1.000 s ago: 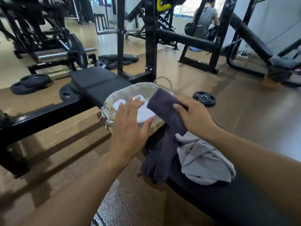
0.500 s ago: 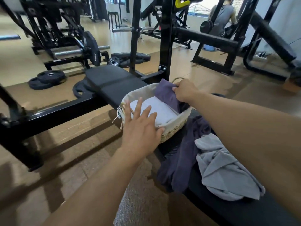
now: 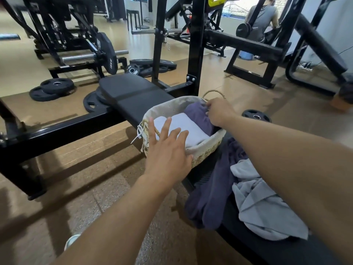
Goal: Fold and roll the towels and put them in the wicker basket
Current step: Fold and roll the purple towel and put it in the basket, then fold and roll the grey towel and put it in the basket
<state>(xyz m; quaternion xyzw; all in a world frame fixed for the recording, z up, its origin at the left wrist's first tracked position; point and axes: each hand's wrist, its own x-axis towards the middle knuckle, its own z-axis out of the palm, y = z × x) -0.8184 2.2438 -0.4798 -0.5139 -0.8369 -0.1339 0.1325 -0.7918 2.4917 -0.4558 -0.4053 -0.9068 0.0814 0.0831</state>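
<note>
Black padded bench (image 3: pixel 133 93), weight plates (image 3: pixel 52 88) on floor, loaded barbell (image 3: pixel 91 57), seated person (image 3: pixel 261 22)

a gym: weight plates (image 3: pixel 57 84), bench (image 3: pixel 133 96), steel racks (image 3: pixel 194 54).

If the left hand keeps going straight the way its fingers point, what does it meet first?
Most likely the white towel in the wicker basket; the left hand fingertips already hover over its near edge, though height above it is unclear.

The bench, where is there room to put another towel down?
The black bench pad beyond the wicker basket is bare. Nearer, it is crowded: a purple towel and a grey towel lie heaped there. The basket already holds a white towel and another purple one.
</note>
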